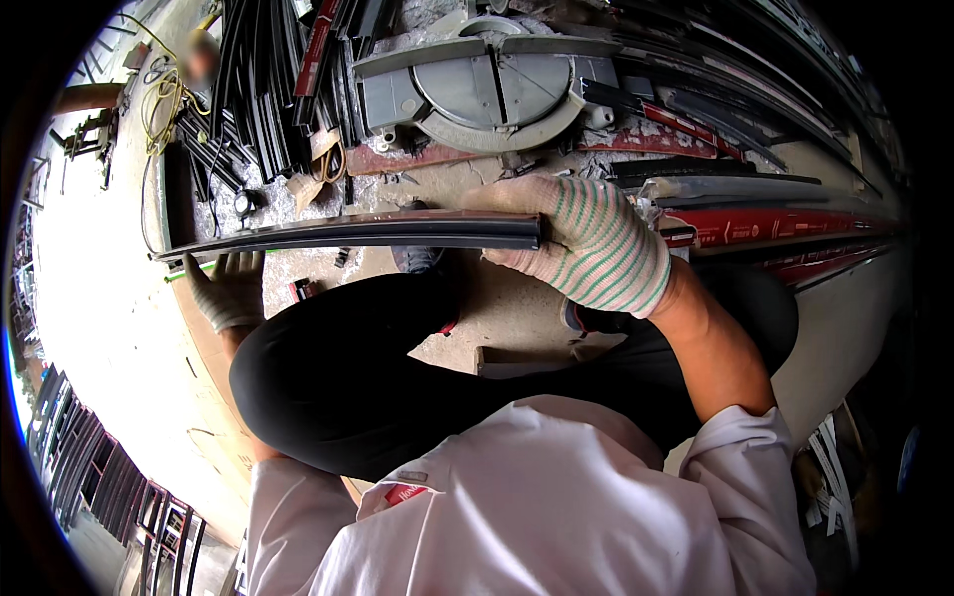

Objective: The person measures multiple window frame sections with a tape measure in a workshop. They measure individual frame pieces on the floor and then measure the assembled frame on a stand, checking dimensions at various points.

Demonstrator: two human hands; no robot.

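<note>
My right hand, in a white knitted glove with green stripes, grips the right end of a long dark metal profile that runs level across the view above my knees. My left hand, in a plain pale glove, is under the profile's left end with fingers spread upward, touching or just below it. I squat in black trousers and a white shirt. A grey mitre saw base with a round table stands just beyond the profile.
Bundles of black profiles lie at the upper left, more long dark and red-wrapped profiles at the right. A yellow cable coils at far left. Scraps and offcuts litter the concrete floor. Dark frames lean at the lower left.
</note>
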